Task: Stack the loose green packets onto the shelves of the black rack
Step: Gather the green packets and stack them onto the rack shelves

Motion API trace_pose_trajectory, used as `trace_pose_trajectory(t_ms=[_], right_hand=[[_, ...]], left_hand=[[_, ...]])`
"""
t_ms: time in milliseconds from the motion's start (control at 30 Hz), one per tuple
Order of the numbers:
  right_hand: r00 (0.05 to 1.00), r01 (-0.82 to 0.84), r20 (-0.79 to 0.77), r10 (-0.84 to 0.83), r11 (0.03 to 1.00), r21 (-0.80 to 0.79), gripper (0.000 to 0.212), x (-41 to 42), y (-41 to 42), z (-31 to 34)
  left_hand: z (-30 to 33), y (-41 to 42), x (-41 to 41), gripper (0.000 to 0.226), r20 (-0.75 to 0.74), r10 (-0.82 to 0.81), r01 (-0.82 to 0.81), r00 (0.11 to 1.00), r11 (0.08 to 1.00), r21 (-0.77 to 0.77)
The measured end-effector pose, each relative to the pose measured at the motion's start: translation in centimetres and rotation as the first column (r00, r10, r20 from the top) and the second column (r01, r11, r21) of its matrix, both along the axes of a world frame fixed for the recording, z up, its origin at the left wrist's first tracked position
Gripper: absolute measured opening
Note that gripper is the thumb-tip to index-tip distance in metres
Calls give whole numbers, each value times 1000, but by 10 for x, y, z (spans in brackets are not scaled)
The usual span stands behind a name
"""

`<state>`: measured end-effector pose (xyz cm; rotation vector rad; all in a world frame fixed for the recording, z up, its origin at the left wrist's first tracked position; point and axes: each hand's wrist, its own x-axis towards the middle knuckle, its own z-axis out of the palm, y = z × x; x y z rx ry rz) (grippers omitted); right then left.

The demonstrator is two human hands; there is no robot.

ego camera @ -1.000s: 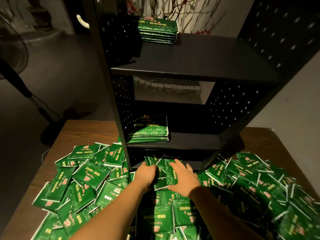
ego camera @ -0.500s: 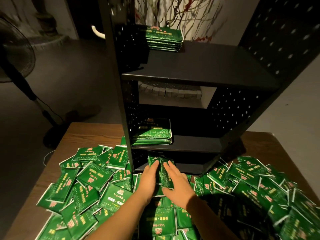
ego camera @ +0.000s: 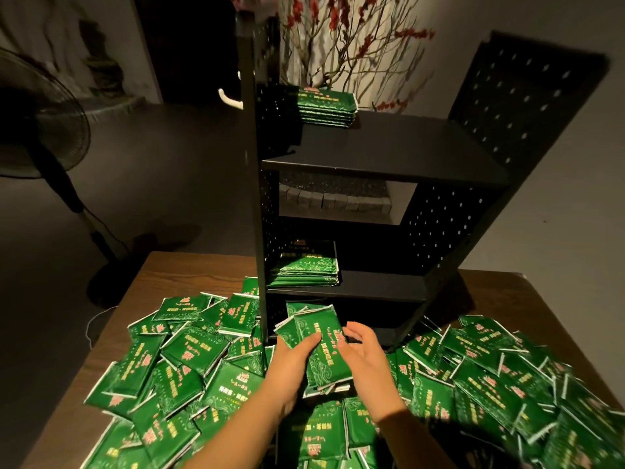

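While loose packets (ego camera: 189, 350) are lying heaped across the wooden table (ego camera: 176, 265), both hands are holding a small bundle of packets (ego camera: 321, 346) just in front of the black rack (ego camera: 389, 164) — the left hand (ego camera: 291, 363) gripping its left edge with thumb on top, the right hand (ego camera: 365, 360) pressing its right side, fingers only loosely bent. Neat stacks are sitting on the top shelf (ego camera: 326, 104) and lower shelf (ego camera: 304, 265).

Dim room, lit warmly from above. Wooden table (ego camera: 176, 275) beneath the hands, grain showing at its far left corner. Beyond the hands and well to the left, a black pedestal fan (ego camera: 44, 116) standing on a dull grey floor (ego camera: 162, 170). Farther back, a dark doorway (ego camera: 189, 45) and pale wall (ego camera: 568, 198). Bare branches with red blossoms (ego camera: 351, 35) straight ahead, above.
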<state>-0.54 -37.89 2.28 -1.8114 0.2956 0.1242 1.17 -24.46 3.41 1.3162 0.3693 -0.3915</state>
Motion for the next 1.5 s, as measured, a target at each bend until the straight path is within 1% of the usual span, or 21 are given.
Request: trace_pose_trajectory(t_ms=[67,100,200,267,400,500,567,633,667,733,767,833,933,1000,1067,1133,1200,1267,1333,1400,1500], right_hand=[[1000,-29,6,29,999,-44,34,-9,3,3],[999,-44,24,46,996,-75,37,-14,5,6],[990,-60,119,73,992,-112,47,-28,8,16],[984,-60,160,72,995,-80,54,-34,11,22],[978,83,183,-99,992,90,60,-36,17,39],[955,190,167,-245,938,289,59,-30,18,55],[949,187,155,-276,884,429,58,-24,21,66],[947,175,145,-286,841,512,74,-19,25,78],[941,171,164,-298,831,530,73,-17,25,85],[909,141,269,-320,841,523,47,-13,19,105],[895,133,309,-323,853,504,40,-11,15,116],[865,101,402,-301,888,448,37,-7,2,139],[796,73,550,-253,942,327,36,4,-18,172],[742,55,638,-204,968,245,37,13,-29,195],[707,32,691,-151,983,182,39,23,-37,213],[692,19,712,-123,988,152,40,33,-44,225],[664,18,739,-113,991,136,40,44,-50,238],[643,18,761,-89,995,100,42,54,-55,252],[642,13,766,-30,1000,28,43,64,-60,263],[657,19,754,2,1000,-20,43,77,-66,270],[689,29,724,29,997,-68,48,96,-71,275]], left_hand=[[4,-1,-8,43,2,-49,49,999,999,14],[0,0,-11,36,-3,-45,45,999,999,21],[2,3,-26,30,40,25,-26,999,999,28],[8,2,-34,25,76,88,-88,993,996,-3],[34,-6,-36,30,113,212,-192,971,967,-166],[59,-16,-25,43,105,301,-249,948,905,-345],[77,-23,-19,43,87,349,-280,933,857,-433],[93,-30,-12,35,71,380,-298,922,817,-494],[100,-32,-9,31,66,381,-296,922,805,-513],[116,-31,-3,26,112,359,-243,927,799,-550],[123,-28,1,26,170,346,-203,923,810,-551],[139,-19,10,35,335,302,-99,893,856,-508],[169,-5,26,55,579,168,85,798,919,-384],[190,2,38,56,664,61,188,745,936,-298],[210,8,49,55,704,-11,231,710,948,-217],[228,11,60,50,737,-44,253,674,952,-174],[244,11,70,37,765,-31,257,643,950,-177],[257,10,81,31,791,-26,188,612,976,-113],[263,9,94,44,819,-64,119,571,993,-5],[265,10,105,59,835,-187,86,517,982,167],[268,6,114,61,789,-350,53,504,925,377]])
